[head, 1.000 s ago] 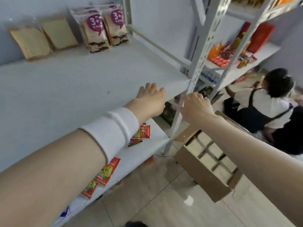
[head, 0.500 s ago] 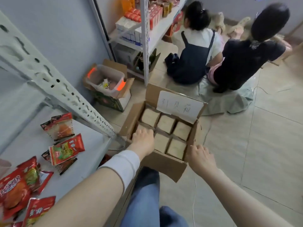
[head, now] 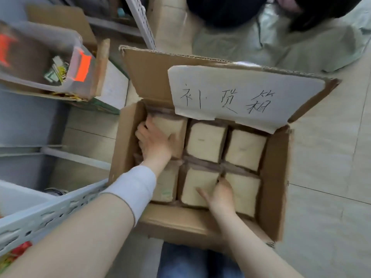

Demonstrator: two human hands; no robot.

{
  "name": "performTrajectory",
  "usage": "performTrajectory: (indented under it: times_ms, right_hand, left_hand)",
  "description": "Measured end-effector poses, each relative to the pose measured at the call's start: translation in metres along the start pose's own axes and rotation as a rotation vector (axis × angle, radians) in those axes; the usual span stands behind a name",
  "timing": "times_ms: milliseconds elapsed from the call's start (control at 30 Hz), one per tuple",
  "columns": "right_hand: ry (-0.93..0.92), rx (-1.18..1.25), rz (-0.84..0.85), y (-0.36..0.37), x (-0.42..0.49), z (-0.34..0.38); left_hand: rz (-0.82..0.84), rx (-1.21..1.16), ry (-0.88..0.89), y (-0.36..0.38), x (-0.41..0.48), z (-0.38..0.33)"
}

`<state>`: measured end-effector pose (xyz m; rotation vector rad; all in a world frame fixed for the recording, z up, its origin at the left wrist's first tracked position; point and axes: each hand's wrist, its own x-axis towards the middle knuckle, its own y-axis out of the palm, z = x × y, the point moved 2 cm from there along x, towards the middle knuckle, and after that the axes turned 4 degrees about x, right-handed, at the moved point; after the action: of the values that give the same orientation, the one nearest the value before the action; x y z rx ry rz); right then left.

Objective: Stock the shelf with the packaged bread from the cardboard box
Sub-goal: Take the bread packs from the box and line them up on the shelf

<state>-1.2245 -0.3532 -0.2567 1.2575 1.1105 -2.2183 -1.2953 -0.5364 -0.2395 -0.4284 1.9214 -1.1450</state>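
An open cardboard box (head: 275, 177) stands on the floor, a hand-written paper label (head: 241, 93) on its raised far flap. Inside lie several clear-wrapped bread packs in two rows. My left hand (head: 154, 141) is in the far left corner and grips the far-left bread pack (head: 172, 125), fingers round its left edge, thumb on top. My right hand (head: 218, 193) lies on the near-middle bread pack (head: 192, 187), thumb spread on its face and fingertips tucked into the gap beside the near-right pack (head: 247, 193).
The shelf's perforated grey upright (head: 40, 217) crosses the lower left, with red snack packets (head: 12, 255) below it. A plastic bin with orange handles (head: 76, 63) sits in another carton at upper left. A seated person (head: 230, 11) is just beyond the box. Tiled floor (head: 331, 197) lies to the right.
My view swung from the shelf down to the box. Both hands dropped from the shelf edge into the box and now hold bread packs.
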Motion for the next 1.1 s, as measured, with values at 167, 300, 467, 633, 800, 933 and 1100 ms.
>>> performTrajectory:
  times_ms: [167, 300, 467, 633, 800, 933, 1100]
  right_hand:
    - [0.049, -0.002, -0.139, 0.015, 0.008, -0.002]
    - [0.03, 0.063, -0.162, 0.005, -0.001, -0.009]
    - [0.028, 0.279, -0.101, -0.008, -0.014, -0.013]
    - [-0.03, 0.491, -0.186, -0.047, -0.051, -0.022]
    - [-0.119, 0.704, -0.059, -0.096, -0.12, -0.021]
    - [-0.239, 0.81, 0.223, -0.122, -0.203, -0.01]
    - [-0.517, 0.759, 0.55, -0.137, -0.356, 0.017]
  left_hand:
    - [-0.126, -0.159, 0.03, 0.008, 0.014, 0.008]
    - [-0.037, -0.279, 0.076, -0.011, 0.015, 0.013]
    - [0.142, -0.42, 0.208, -0.036, 0.001, 0.018]
    - [-0.032, -0.577, 0.307, -0.089, -0.042, 0.018]
    - [-0.237, -0.798, 0.349, -0.178, -0.125, 0.027]
    - [-0.371, -0.932, 0.3, -0.247, -0.221, 0.058]
    - [-0.622, -1.013, 0.267, -0.347, -0.373, 0.124]
